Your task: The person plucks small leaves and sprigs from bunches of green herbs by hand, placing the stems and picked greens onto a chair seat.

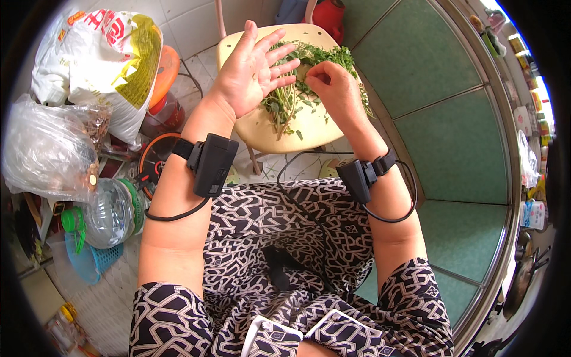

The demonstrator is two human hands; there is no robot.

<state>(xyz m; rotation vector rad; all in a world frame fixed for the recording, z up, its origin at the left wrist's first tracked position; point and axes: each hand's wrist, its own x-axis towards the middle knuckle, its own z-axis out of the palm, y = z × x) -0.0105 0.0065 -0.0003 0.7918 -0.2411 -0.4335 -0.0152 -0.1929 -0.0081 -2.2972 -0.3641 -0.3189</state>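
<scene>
My left hand is held palm up with its fingers spread, above the left part of a cream plastic chair seat. Nothing but a small speck lies on its palm. To its right my right hand is bent, its thumb and fingertips brought together over the greens; whether something small is pinched there cannot be told. Leafy green stems lie in a loose pile on the seat, partly behind both hands. More leafy greens spread along the seat's far right side, and loose leaves are scattered near the front.
Left of the chair stand a white printed sack, a clear plastic bag, a large clear bottle and a blue plastic basket. Green cabinet panels rise on the right. A black cable runs across my lap.
</scene>
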